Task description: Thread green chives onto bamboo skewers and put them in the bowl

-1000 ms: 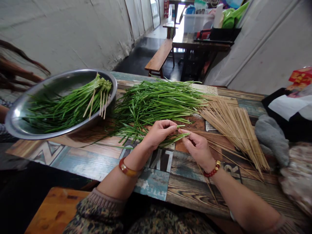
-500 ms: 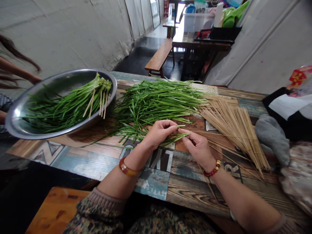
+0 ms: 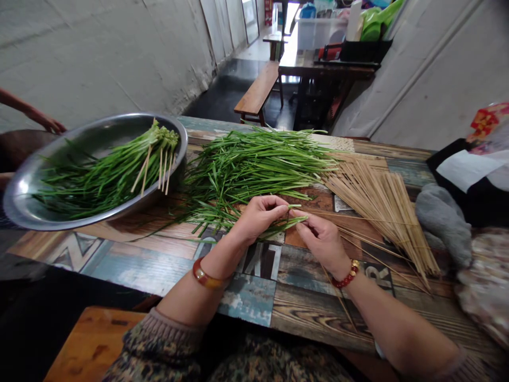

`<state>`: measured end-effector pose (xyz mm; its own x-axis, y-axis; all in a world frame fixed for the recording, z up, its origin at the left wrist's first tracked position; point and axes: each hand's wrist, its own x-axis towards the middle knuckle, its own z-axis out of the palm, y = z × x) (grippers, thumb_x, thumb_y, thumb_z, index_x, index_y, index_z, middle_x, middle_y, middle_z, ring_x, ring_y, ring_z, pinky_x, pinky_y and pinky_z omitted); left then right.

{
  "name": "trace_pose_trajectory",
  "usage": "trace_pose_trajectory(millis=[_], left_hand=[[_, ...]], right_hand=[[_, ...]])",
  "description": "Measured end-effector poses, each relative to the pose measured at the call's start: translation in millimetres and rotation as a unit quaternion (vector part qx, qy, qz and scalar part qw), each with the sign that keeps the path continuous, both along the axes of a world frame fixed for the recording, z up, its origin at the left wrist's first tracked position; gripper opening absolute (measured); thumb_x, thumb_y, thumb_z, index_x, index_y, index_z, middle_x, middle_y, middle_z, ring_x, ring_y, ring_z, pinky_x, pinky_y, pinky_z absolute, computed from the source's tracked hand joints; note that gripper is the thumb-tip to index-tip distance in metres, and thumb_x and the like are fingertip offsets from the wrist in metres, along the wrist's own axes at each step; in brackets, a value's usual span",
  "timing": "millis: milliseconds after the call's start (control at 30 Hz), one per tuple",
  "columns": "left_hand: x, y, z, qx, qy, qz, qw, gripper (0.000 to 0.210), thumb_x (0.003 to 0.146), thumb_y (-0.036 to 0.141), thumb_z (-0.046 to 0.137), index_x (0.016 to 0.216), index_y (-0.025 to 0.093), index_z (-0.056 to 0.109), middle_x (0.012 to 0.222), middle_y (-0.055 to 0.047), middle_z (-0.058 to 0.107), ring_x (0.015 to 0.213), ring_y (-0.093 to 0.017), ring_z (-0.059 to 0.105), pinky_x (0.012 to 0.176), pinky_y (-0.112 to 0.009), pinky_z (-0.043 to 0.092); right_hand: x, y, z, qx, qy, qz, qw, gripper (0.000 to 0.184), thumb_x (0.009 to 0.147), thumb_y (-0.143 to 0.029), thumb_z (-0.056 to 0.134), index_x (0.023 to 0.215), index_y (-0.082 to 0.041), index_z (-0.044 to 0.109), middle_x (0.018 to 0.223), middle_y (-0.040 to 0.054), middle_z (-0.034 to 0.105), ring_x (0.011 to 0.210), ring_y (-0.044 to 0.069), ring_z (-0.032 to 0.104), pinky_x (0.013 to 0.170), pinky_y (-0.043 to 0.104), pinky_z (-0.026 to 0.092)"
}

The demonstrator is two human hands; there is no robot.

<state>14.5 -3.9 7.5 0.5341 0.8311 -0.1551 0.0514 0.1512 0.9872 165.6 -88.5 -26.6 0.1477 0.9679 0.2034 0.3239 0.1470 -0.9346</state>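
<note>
Nearest is a wooden seat at the low left, by a spotted sleeve. Both arms reach over the table and slant in toward each other. The left arm wears a bangle, and the right wrist has red beads. The left hand is bent in, its thumb and finger pinching thin green stalks. The right hand is curled, its fingertips pinching the ends of the stalks, so the hands nearly meet. A thin stick shows under the right wrist, but I cannot tell if that hand holds it. Past the hands lies a big pile of greens, with wooden sticks fanned out on its right. On the left is a metal bowl with more greens in it, and another person's hand is near its rim. Farther off is a bench, beside a dark table with a clear box on it
</note>
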Motion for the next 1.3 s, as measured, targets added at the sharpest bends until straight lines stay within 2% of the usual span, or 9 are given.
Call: trace_pose_trajectory(millis=[233, 500, 633, 733, 833, 933, 1300], left_hand=[[0.7, -1.2, -1.5, 0.034, 0.007, -0.005, 0.999, 0.021, 0.074, 0.032, 0.067, 0.074, 0.011, 0.069, 0.070, -0.003, 0.065, 0.063, -0.010, 0.053, 0.060, -0.021, 0.041], [4.4, -3.4, -2.3, 0.131, 0.050, 0.013, 0.990, 0.016, 0.076, 0.026, 0.065, 0.073, 0.012, 0.071, 0.072, -0.004, 0.067, 0.067, -0.012, 0.056, 0.064, -0.022, 0.043], [4.6, -3.7, -2.0, 0.127, 0.053, 0.012, 0.990, 0.016, 0.076, 0.027, 0.066, 0.074, 0.012, 0.072, 0.073, -0.004, 0.068, 0.068, -0.013, 0.057, 0.064, -0.022, 0.044], [3.9, -3.2, -2.4, 0.112, 0.056, 0.008, 0.992, 0.018, 0.076, 0.028, 0.066, 0.078, 0.012, 0.073, 0.074, -0.005, 0.069, 0.068, -0.013, 0.057, 0.064, -0.022, 0.044], [3.7, -2.7, -3.0, 0.107, 0.055, 0.007, 0.993, 0.018, 0.076, 0.028, 0.067, 0.081, 0.011, 0.072, 0.076, -0.004, 0.068, 0.068, -0.013, 0.057, 0.064, -0.022, 0.044], [3.5, -2.0, -3.5, 0.106, 0.049, 0.012, 0.993, 0.018, 0.075, 0.028, 0.068, 0.080, 0.011, 0.072, 0.075, -0.004, 0.067, 0.069, -0.013, 0.056, 0.065, -0.022, 0.044], [1.1, 2.3, -4.9, 0.108, 0.040, -0.024, 0.993, 0.014, 0.073, 0.025, 0.068, 0.071, 0.010, 0.068, 0.071, -0.003, 0.063, 0.067, -0.011, 0.054, 0.066, -0.023, 0.041]], right_hand=[[-1.5, -0.7, 1.1, 0.002, -0.007, -0.020, 1.000, 0.028, 0.085, -0.024, 0.057, 0.108, -0.020, 0.073, 0.104, 0.0061, 0.075, 0.092, 0.021, 0.071, 0.084, 0.035, 0.057], [-3.4, -1.4, 3.5, 0.026, -0.038, -0.054, 0.997, 0.023, 0.084, -0.021, 0.056, 0.100, -0.020, 0.073, 0.100, 0.0064, 0.076, 0.088, 0.020, 0.071, 0.080, 0.033, 0.056], [-3.2, -1.6, 1.4, 0.014, -0.039, -0.055, 0.998, 0.021, 0.084, -0.020, 0.055, 0.099, -0.020, 0.070, 0.095, 0.0062, 0.075, 0.081, 0.018, 0.069, 0.073, 0.030, 0.055], [-3.2, -1.2, -3.4, -0.016, 0.011, -0.053, 0.998, 0.026, 0.084, -0.023, 0.057, 0.109, -0.019, 0.063, 0.081, 0.0036, 0.071, 0.063, 0.014, 0.063, 0.058, 0.026, 0.050], [-3.8, -1.5, -5.4, -0.031, 0.043, -0.068, 0.996, 0.042, 0.083, -0.023, 0.059, 0.124, -0.020, 0.054, 0.068, -0.0013, 0.064, 0.053, 0.012, 0.054, 0.051, 0.024, 0.045], [-4.8, -2.7, -3.1, -0.035, 0.030, -0.068, 0.997, 0.049, 0.083, -0.021, 0.058, 0.131, -0.021, 0.051, 0.064, -0.0036, 0.059, 0.051, 0.011, 0.048, 0.051, 0.024, 0.043], [-4.0, -5.9, -5.5, -0.025, -0.002, -0.036, 0.999, 0.049, 0.086, -0.020, 0.054, 0.135, -0.022, 0.048, 0.065, -0.0041, 0.054, 0.054, 0.011, 0.045, 0.053, 0.025, 0.040]])
